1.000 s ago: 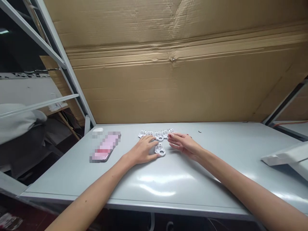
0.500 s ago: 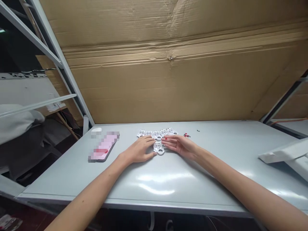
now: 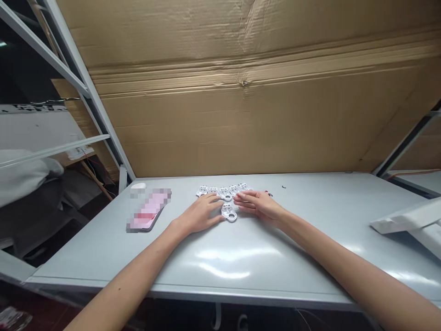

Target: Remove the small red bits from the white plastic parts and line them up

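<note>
A small white plastic part with a ring [image 3: 229, 213] lies flat on the table between my hands. On its left is my left hand [image 3: 203, 214], thumb and fingers spread, the thumb tip at the part's edge; whether it touches I cannot tell. My right hand [image 3: 260, 206] hovers to the right of the part, fingers stretched out and nothing seen in them. Behind the hands, several similar white parts [image 3: 225, 194] stand in a row, and my fingers cover some of their near edges.
A phone with a pink screen [image 3: 149, 211] lies at the left, with a small white object [image 3: 138, 186] behind it. Partly behind my right hand are small red pieces [image 3: 269, 194]. Cardboard [image 3: 241, 128] walls off the table's back; a white object [image 3: 406, 216] juts in at right.
My right hand has shifted slightly right, away from the front white part, and now covers more of the red pieces. The front part has moved slightly right. My left hand has hardly moved.
</note>
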The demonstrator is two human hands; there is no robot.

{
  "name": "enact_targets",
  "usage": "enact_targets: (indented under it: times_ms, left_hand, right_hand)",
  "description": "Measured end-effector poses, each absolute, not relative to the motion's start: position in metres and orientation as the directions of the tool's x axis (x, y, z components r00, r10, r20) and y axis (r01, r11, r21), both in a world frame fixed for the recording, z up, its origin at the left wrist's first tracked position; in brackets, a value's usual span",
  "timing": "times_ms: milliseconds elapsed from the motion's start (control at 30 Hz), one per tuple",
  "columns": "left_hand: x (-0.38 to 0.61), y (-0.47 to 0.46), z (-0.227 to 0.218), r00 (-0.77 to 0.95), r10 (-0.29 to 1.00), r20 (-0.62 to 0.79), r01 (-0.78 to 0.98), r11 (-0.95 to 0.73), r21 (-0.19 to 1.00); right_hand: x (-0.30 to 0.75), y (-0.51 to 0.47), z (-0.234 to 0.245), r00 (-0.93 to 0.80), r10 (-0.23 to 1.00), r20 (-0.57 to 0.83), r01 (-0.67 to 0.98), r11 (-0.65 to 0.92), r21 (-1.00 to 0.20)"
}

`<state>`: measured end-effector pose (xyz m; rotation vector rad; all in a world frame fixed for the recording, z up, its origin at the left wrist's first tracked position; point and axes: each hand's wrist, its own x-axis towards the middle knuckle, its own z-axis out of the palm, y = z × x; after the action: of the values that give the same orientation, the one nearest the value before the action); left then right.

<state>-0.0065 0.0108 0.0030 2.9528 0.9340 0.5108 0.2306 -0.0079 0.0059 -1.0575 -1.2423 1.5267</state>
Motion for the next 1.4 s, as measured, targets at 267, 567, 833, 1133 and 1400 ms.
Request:
enact_targets:
  times_ms: [267, 567, 833, 1133, 1400]
  left_hand:
    - [-0.008, 0.010, 0.001, 0.755, 0.601, 0.261, 0.605, -0.793, 0.076]
    - [-0.009, 0.011, -0.002, 0.759, 0.583, 0.290, 0.582, -0.807, 0.098]
    - [-0.009, 0.012, -0.002, 0.762, 0.574, 0.299, 0.575, -0.812, 0.094]
    - [-0.009, 0.013, -0.001, 0.772, 0.558, 0.305, 0.547, -0.827, 0.131]
    - [-0.009, 0.010, 0.004, 0.767, 0.575, 0.284, 0.564, -0.816, 0.128]
  right_hand:
    - [0.224, -0.007, -0.003, -0.217, 0.933, 0.289, 0.346, 0.350, -0.870]
    - [0.221, -0.005, -0.018, -0.447, 0.758, 0.476, 0.567, 0.651, -0.505]
    - [0.222, -0.007, -0.017, -0.538, 0.699, 0.471, 0.572, 0.713, -0.405]
    - [0.222, -0.007, -0.010, -0.586, 0.654, 0.478, 0.583, 0.750, -0.313]
    - [0.231, -0.011, -0.002, -0.572, 0.663, 0.482, 0.597, 0.740, -0.309]
